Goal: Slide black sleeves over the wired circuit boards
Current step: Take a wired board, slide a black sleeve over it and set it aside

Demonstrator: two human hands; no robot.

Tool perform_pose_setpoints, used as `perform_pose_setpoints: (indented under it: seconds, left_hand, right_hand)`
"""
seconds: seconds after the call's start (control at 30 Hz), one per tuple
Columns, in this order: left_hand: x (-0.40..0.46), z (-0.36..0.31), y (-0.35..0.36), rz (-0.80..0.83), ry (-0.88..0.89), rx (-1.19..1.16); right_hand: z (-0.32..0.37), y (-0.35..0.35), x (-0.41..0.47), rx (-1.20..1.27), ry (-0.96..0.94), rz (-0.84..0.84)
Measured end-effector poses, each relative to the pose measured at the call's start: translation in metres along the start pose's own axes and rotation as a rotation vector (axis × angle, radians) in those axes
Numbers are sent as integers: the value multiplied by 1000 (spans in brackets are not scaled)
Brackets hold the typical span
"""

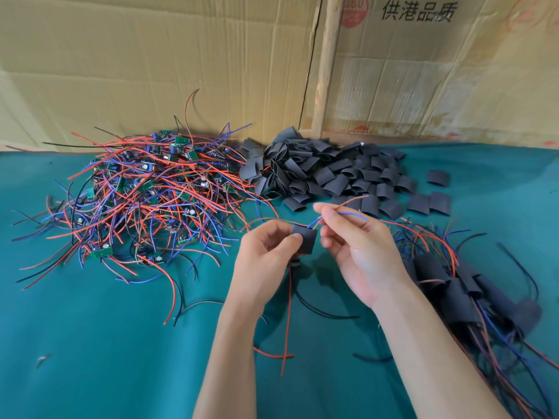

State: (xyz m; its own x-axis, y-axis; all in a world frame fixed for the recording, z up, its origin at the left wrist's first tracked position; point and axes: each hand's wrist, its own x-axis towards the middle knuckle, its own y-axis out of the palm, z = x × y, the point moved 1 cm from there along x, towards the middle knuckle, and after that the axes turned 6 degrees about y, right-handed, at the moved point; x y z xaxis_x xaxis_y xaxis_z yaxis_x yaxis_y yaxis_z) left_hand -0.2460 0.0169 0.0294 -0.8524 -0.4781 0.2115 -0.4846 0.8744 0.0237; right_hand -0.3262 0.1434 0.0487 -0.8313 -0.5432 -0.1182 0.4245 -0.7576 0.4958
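Note:
My left hand [266,255] pinches a black sleeve [305,240] between thumb and fingers above the green cloth. Red and blue wires [348,213] come out of the sleeve's top, and my right hand [357,246] pinches them just above it. More wires hang from the sleeve's bottom; the board inside is hidden. A tangled heap of wired circuit boards [145,192] lies at the left. A pile of loose black sleeves [326,173] lies behind my hands. Sleeved boards [472,294] lie in a heap at the right.
Green cloth [106,343] covers the table. Cardboard sheets [151,65] stand along the back edge, with a wooden post [325,71] between them. Loose red and black wires [287,328] trail across the cloth below my hands.

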Motion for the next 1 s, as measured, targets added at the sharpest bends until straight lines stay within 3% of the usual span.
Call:
perform_pose_setpoints:
  seconds: [0.37,0.5,0.6,0.8,1.0]
  left_hand:
    - [-4,-8,5,145,-34,-170]
    - [-4,-8,5,94,-30,-204]
    - [-2,-6,3,-3,-46,-263]
    - [2,2,0,-147,-70,-240]
    - [2,4,-3,-158,-70,-240]
  right_hand:
    - [4,-3,3,221,-1,9]
    - [4,-5,5,240,-19,26]
    - [1,-5,5,52,-10,-7]
    - [-14,0,0,-623,-27,-53]
    - [-16,4,-2,-825,-71,-53]
